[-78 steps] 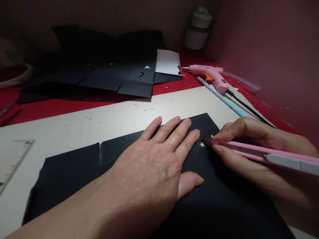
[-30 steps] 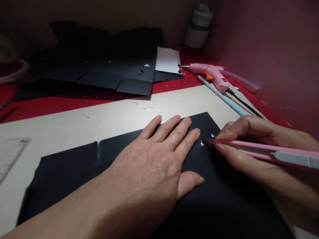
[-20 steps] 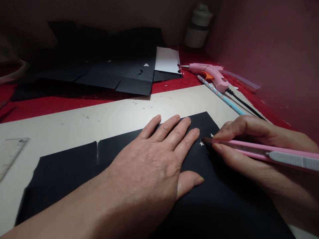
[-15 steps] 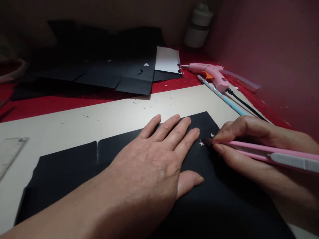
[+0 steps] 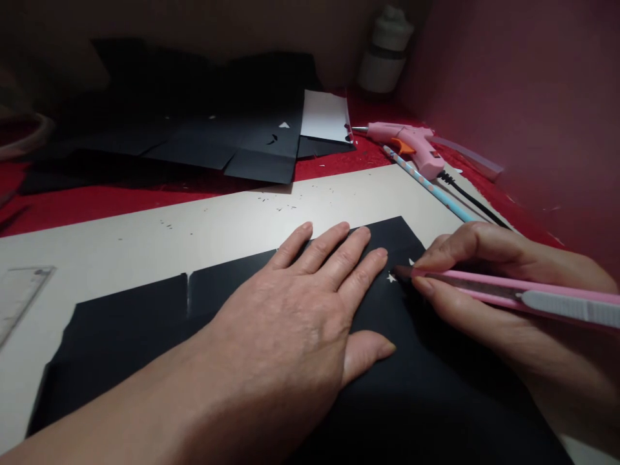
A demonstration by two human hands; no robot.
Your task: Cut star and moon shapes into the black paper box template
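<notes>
**Blade at the star cutouts**

Little has moved since earlier; the black paper (image 5: pixel 145 323) sits slightly farther left. The left hand (image 5: pixel 295 310) lies flat on it, fingers spread. The right hand (image 5: pixel 484 284) pinches the pink craft knife (image 5: pixel 508 294), tip beside two small stars (image 5: pixel 391 278) already cut; most paper is uncut.

dim, warm light | deep shadow at back and lower right | wide-angle edge stretch | sharp centre

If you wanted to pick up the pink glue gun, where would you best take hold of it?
Probably by the handle of the pink glue gun, coming from above on the near side: it lies flat with its nozzle pointing left, the handle slants toward the black cord.
</notes>
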